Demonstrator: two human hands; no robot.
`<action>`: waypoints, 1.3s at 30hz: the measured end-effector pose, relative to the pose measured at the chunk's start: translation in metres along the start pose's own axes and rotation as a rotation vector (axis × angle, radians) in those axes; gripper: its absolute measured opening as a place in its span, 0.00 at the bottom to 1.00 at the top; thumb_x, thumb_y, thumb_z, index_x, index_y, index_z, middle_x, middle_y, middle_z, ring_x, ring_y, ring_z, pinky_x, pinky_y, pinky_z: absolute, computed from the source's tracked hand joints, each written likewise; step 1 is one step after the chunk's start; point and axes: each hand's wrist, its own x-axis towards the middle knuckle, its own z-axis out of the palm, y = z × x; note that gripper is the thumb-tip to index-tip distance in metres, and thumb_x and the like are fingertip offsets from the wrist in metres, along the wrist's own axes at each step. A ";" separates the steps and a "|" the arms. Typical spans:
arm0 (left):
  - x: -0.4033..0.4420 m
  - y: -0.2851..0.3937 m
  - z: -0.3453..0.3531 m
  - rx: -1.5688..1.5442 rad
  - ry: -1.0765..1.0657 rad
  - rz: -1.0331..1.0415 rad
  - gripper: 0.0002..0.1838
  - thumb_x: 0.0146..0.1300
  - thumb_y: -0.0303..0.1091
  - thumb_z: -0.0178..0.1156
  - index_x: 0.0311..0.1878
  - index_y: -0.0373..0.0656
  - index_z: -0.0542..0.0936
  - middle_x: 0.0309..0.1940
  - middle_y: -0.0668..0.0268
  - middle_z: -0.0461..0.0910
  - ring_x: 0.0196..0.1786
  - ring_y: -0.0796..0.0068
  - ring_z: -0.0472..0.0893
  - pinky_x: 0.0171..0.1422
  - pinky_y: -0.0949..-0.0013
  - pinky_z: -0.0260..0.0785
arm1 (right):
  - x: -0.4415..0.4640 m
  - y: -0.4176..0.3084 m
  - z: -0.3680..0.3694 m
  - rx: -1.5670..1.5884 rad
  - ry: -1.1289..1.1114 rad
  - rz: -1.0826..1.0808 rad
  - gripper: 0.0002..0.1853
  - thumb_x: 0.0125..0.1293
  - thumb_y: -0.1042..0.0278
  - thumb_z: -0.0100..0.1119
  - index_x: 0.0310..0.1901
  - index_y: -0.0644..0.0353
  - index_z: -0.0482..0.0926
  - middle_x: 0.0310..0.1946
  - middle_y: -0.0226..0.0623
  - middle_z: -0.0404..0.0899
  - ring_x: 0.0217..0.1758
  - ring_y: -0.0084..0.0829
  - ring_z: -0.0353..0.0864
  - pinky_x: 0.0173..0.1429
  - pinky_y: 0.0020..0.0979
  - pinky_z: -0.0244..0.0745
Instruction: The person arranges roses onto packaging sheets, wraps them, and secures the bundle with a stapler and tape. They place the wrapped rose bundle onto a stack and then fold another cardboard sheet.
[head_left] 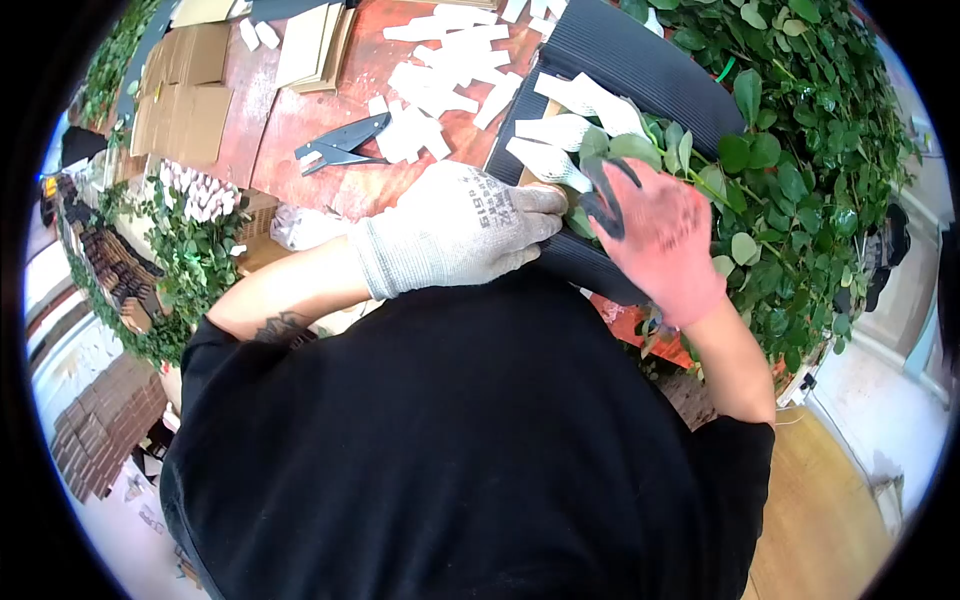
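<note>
My left hand [475, 225], in a pale grey glove with printed marks, is closed at the near end of the black ribbed holder [640, 70]. Its fingers are curled together, and whatever they grip is hidden. My right hand [660, 235], in a pink glove with dark fingertips, is just right of it, curled over leafy stems, its fingertips among the leaves. What it grips cannot be made out. Beyond both hands, several flower heads in white sleeves [552, 131] lie on the holder, stems and leaves to the right. A strip of brown cardboard [528, 176] shows beneath them.
Black-handled pliers or cutters [345, 143] lie on the red table [285, 150], left of a pile of white sleeves [435, 85]. Cardboard pieces [185, 95] are stacked at the back left. Dense leafy stems [800, 180] fill the right; bundled pale flowers [200, 190] stand at left.
</note>
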 end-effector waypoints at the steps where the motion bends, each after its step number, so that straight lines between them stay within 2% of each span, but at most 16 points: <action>1: -0.001 0.002 0.000 -0.016 -0.029 -0.012 0.18 0.61 0.40 0.57 0.54 0.48 0.79 0.56 0.70 0.78 0.46 0.70 0.83 0.43 0.68 0.76 | -0.003 0.003 0.013 0.002 -0.004 -0.007 0.25 0.53 0.60 0.66 0.55 0.51 0.74 0.49 0.34 0.77 0.48 0.35 0.78 0.51 0.36 0.71; 5: -0.004 0.001 -0.001 -0.048 -0.024 -0.054 0.18 0.61 0.40 0.57 0.54 0.48 0.79 0.57 0.69 0.77 0.46 0.69 0.83 0.44 0.68 0.76 | -0.005 0.021 0.041 0.062 -0.049 -0.053 0.26 0.56 0.56 0.61 0.58 0.45 0.72 0.53 0.32 0.73 0.54 0.34 0.74 0.57 0.38 0.65; 7: -0.007 0.001 0.003 -0.070 0.013 -0.031 0.19 0.60 0.39 0.59 0.55 0.48 0.78 0.57 0.70 0.77 0.46 0.68 0.83 0.45 0.68 0.76 | -0.003 0.021 0.034 0.103 -0.079 -0.052 0.25 0.53 0.62 0.65 0.55 0.53 0.75 0.52 0.38 0.76 0.52 0.37 0.78 0.54 0.38 0.72; 11: -0.005 -0.018 0.000 -0.172 0.114 0.053 0.19 0.59 0.39 0.61 0.54 0.48 0.79 0.53 0.68 0.79 0.46 0.65 0.82 0.44 0.67 0.75 | 0.004 0.014 0.030 0.153 -0.144 -0.038 0.24 0.52 0.67 0.61 0.54 0.55 0.75 0.49 0.43 0.76 0.45 0.40 0.80 0.47 0.38 0.75; 14: 0.008 -0.032 -0.012 0.065 0.301 -0.104 0.16 0.59 0.39 0.61 0.51 0.48 0.79 0.39 0.63 0.79 0.43 0.63 0.81 0.43 0.65 0.74 | 0.002 0.014 0.030 0.143 -0.204 0.011 0.26 0.54 0.64 0.63 0.57 0.54 0.74 0.55 0.44 0.75 0.54 0.40 0.77 0.57 0.39 0.72; 18: 0.023 -0.053 0.007 0.317 0.115 -0.041 0.17 0.58 0.38 0.60 0.51 0.48 0.78 0.40 0.64 0.77 0.39 0.64 0.80 0.42 0.64 0.73 | 0.005 0.013 0.027 0.145 -0.235 0.027 0.27 0.55 0.64 0.63 0.58 0.55 0.73 0.55 0.45 0.74 0.55 0.41 0.77 0.57 0.39 0.71; 22: 0.018 -0.076 0.014 0.342 0.199 0.162 0.16 0.57 0.37 0.60 0.49 0.48 0.78 0.41 0.64 0.77 0.39 0.64 0.80 0.41 0.65 0.72 | 0.005 0.014 0.029 0.105 -0.240 0.030 0.27 0.55 0.65 0.62 0.59 0.56 0.72 0.55 0.47 0.74 0.55 0.42 0.77 0.58 0.39 0.71; 25: 0.013 -0.070 -0.003 0.363 0.087 0.190 0.11 0.56 0.35 0.60 0.43 0.46 0.79 0.37 0.64 0.77 0.36 0.64 0.79 0.40 0.65 0.72 | 0.005 0.014 0.033 0.145 -0.235 0.042 0.27 0.55 0.66 0.61 0.60 0.57 0.71 0.55 0.48 0.74 0.54 0.42 0.77 0.57 0.39 0.72; 28: -0.001 -0.073 -0.013 0.171 0.264 0.172 0.06 0.56 0.33 0.61 0.36 0.44 0.80 0.30 0.64 0.78 0.33 0.62 0.79 0.38 0.65 0.73 | 0.004 0.014 0.032 0.192 -0.232 0.055 0.27 0.56 0.67 0.60 0.60 0.57 0.71 0.54 0.48 0.74 0.53 0.42 0.77 0.56 0.40 0.72; 29: -0.007 -0.081 -0.016 0.168 0.246 0.192 0.06 0.56 0.33 0.61 0.36 0.44 0.80 0.30 0.64 0.78 0.33 0.62 0.79 0.38 0.65 0.73 | 0.005 0.014 0.032 0.200 -0.240 0.045 0.27 0.56 0.67 0.59 0.60 0.57 0.70 0.54 0.49 0.74 0.52 0.42 0.77 0.55 0.40 0.72; 33: -0.039 -0.100 -0.041 0.370 0.285 -0.213 0.10 0.52 0.27 0.59 0.39 0.42 0.80 0.38 0.66 0.80 0.40 0.61 0.80 0.49 0.62 0.73 | -0.002 0.017 0.042 0.241 -0.142 0.044 0.28 0.56 0.68 0.59 0.61 0.55 0.70 0.54 0.48 0.74 0.50 0.43 0.78 0.54 0.41 0.72; 34: -0.038 -0.092 -0.044 0.464 0.352 -0.165 0.13 0.51 0.26 0.58 0.42 0.44 0.81 0.40 0.68 0.81 0.40 0.62 0.80 0.47 0.62 0.72 | -0.002 0.017 0.043 0.244 -0.133 0.052 0.28 0.56 0.68 0.59 0.61 0.55 0.70 0.54 0.48 0.74 0.50 0.43 0.78 0.54 0.41 0.72; 36: -0.012 -0.025 -0.059 0.449 0.051 -0.177 0.15 0.50 0.29 0.59 0.44 0.46 0.81 0.42 0.69 0.80 0.42 0.65 0.80 0.45 0.64 0.72 | 0.001 0.018 0.042 0.235 -0.151 0.058 0.27 0.56 0.67 0.58 0.60 0.54 0.71 0.53 0.47 0.74 0.49 0.43 0.79 0.53 0.40 0.73; 37: -0.007 -0.007 -0.047 0.345 0.139 0.038 0.18 0.48 0.35 0.62 0.45 0.48 0.80 0.45 0.71 0.80 0.43 0.68 0.79 0.43 0.64 0.71 | 0.002 0.016 0.041 0.230 -0.168 0.047 0.26 0.56 0.67 0.58 0.59 0.54 0.72 0.53 0.47 0.74 0.48 0.44 0.79 0.52 0.40 0.74; 38: -0.003 0.008 -0.022 0.328 0.243 0.158 0.19 0.47 0.40 0.64 0.45 0.47 0.80 0.47 0.70 0.79 0.47 0.68 0.78 0.47 0.63 0.71 | 0.004 0.015 0.034 0.216 -0.187 0.050 0.25 0.56 0.66 0.58 0.58 0.55 0.73 0.53 0.46 0.74 0.48 0.43 0.79 0.51 0.40 0.74; 39: 0.003 0.029 -0.021 0.182 0.046 0.037 0.26 0.50 0.41 0.65 0.53 0.42 0.78 0.55 0.61 0.76 0.59 0.61 0.74 0.60 0.58 0.68 | 0.007 0.012 0.030 0.200 -0.184 0.030 0.25 0.56 0.66 0.58 0.58 0.55 0.73 0.53 0.46 0.74 0.48 0.43 0.79 0.51 0.40 0.74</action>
